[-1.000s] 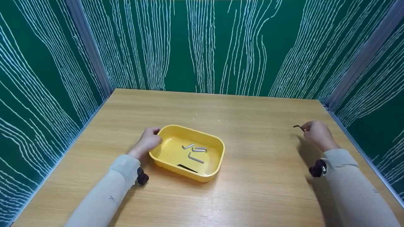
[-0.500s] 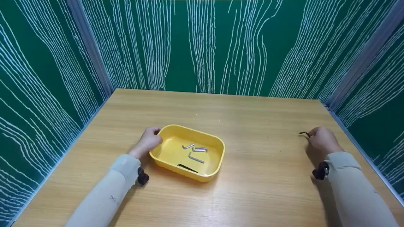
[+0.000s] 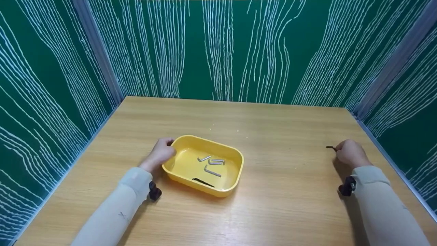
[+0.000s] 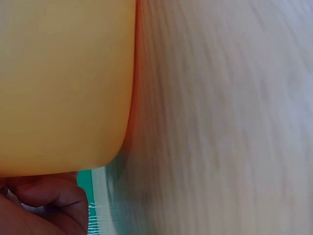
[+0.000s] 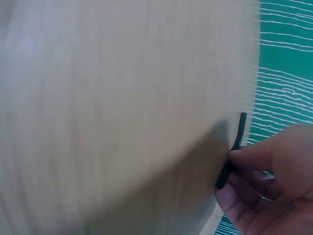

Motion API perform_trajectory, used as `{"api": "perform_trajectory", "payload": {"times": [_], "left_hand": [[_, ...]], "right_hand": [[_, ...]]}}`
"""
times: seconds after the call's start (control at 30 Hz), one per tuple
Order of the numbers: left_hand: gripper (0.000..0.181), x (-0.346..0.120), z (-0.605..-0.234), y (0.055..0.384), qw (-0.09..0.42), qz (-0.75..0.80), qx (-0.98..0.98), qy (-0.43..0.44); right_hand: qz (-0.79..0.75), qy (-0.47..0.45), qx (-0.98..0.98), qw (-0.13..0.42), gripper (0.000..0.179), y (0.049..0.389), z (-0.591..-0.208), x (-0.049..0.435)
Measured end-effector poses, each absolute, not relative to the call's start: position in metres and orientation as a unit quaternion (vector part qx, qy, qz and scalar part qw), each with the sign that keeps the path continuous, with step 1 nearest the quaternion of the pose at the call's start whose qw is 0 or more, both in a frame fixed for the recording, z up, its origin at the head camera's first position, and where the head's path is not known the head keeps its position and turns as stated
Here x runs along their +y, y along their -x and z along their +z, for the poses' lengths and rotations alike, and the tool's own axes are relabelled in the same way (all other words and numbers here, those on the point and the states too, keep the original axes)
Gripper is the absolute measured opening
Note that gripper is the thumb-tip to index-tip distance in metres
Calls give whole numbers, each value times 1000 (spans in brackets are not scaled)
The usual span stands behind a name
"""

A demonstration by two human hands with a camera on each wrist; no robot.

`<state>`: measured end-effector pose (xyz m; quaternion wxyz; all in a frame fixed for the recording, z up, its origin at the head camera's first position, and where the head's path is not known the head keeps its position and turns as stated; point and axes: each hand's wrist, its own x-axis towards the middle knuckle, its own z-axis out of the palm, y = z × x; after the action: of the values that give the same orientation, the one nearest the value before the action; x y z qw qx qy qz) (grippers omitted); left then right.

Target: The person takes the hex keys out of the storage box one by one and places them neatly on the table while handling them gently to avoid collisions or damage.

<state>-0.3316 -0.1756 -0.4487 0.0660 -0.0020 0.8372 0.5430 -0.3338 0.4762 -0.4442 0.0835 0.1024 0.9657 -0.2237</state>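
Note:
A yellow plastic tray (image 3: pixel 205 142) rests on the wooden table, left of the middle. My left hand (image 3: pixel 159 154) grips its left end at the rim; the left wrist view shows curled fingers (image 4: pixel 49 193) against the tray's outer wall (image 4: pixel 63 98). Inside lie several silver hex keys (image 3: pixel 213 171) and a thin black piece (image 3: pixel 203 182) along the near side. Far to the right, my right hand (image 3: pixel 352 153) pinches a black hex key (image 5: pixel 239 131) between thumb and fingers, low over the table. One end of that key (image 3: pixel 330 147) points left out of the fingers.
Green walls (image 3: pixel 252 51) with white wavy lines enclose the table (image 3: pixel 280 191) at the back and both sides. Small pale specks (image 3: pixel 238 131) dot the tabletop behind the tray. A dark wrist camera (image 3: pixel 155 192) sits on the left sleeve, another (image 3: pixel 347 186) on the right.
My right hand has shifted a little to the right and toward me with the black hex key, settling lower. The left hand and the tray have stayed in place.

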Motion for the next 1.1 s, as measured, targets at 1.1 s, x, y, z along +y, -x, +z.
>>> {"api": "perform_trajectory", "payload": {"times": [1.1], "left_hand": [[47,-178,-447,332,60,499,865,-19]], "right_hand": [[-242,-69,967,31,67,325,-407,450]]}}
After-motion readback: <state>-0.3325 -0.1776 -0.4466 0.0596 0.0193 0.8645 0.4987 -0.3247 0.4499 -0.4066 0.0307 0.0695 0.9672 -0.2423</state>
